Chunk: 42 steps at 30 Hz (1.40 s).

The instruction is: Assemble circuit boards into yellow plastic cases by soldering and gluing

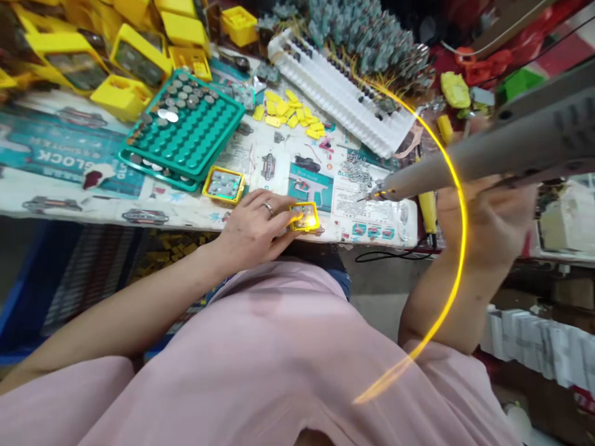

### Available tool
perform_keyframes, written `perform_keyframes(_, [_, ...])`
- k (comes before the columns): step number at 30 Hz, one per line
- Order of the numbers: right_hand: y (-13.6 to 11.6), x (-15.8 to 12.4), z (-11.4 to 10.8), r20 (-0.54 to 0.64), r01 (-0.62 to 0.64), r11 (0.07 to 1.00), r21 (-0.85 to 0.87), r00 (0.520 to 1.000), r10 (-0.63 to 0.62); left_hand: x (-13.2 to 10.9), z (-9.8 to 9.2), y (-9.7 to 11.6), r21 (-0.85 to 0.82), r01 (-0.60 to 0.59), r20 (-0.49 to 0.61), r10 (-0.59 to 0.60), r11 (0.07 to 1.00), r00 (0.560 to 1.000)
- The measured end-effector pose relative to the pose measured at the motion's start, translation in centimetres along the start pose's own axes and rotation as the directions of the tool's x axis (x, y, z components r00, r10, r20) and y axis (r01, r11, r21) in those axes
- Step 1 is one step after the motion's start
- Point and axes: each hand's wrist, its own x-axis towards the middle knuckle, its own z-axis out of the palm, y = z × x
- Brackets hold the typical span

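With its thumb and fingers, my left hand (253, 226) grips a small open yellow plastic case (315, 217) near the table's front edge; a bright glow shows inside it. A second yellow case (224, 184), with metallic parts inside, lies just beyond the hand. At the right, my right hand (488, 217) is wrapped around a long grey electric screwdriver (432, 170), slightly blurred and partly hidden by the tool. The screwdriver's thin tip points left, close to a pile of small screws (357, 170) and apart from the held case.
Stacked green trays (209, 133) hold silvery button cells. Several little yellow pieces (290, 111) lie near a white slotted rack (344, 93) and a heap of grey wired parts (367, 37). More yellow cases (125, 96) crowd the back left. A yellow-handled tool (427, 210) lies at right.
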Motion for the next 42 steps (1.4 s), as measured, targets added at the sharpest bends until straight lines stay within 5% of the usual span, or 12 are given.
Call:
perform_keyframes(5, [2.4, 1.4, 0.9, 0.193, 0.080, 0.965, 0.249, 0.972, -0.130, 0.9, 0.3, 0.1, 0.071, 0.015, -0.028, -0.013, 0.997, 1.000])
perform_keyframes(8, [1.1, 2.1, 3.0, 0.205, 0.127, 0.965, 0.228, 0.963, -0.175, 0.9, 0.5, 0.3, 0.072, 0.031, -0.003, -0.030, 0.997, 1.000])
perform_keyframes(13, [-1.6, 4.2, 5.8, 0.461, 0.052, 0.927, 0.371, 0.856, -0.232, 0.6, 0.6, 0.4, 0.079, 0.054, 0.006, -0.055, 0.995, 0.998])
perform_keyframes(18, [0.1, 5.8, 5.8, 0.112, 0.106, 0.970, 0.217, 0.985, -0.132, 0.5, 0.7, 0.4, 0.064, 0.057, -0.029, -0.055, 0.996, 0.998])
perform_keyframes(25, [1.8, 5.3, 6.9, -0.200, 0.114, 0.975, 0.191, 0.977, -0.075, 1.1, 0.2, 0.5, 0.042, 0.057, -0.048, -0.055, 0.998, 0.997])
perform_keyframes(30, [1.5, 5.3, 8.2, -0.270, 0.037, 0.959, 0.280, 0.962, 0.041, 1.0, 0.3, 0.3, 0.035, 0.018, -0.073, -0.016, 0.999, 0.997])
perform_keyframes(34, [1.1, 4.6, 8.3, -0.394, 0.010, 0.989, 0.144, 0.918, 0.048, 1.5, -0.5, 0.0, 0.009, 0.014, -0.094, -0.014, 1.000, 0.995])
perform_keyframes(42, [0.4, 2.5, 9.4, -0.281, 0.127, 0.977, -0.171, 0.944, -0.171, 11.3, -6.4, 1.2, -0.255, -0.045, -0.253, -0.021, 0.966, 0.967])
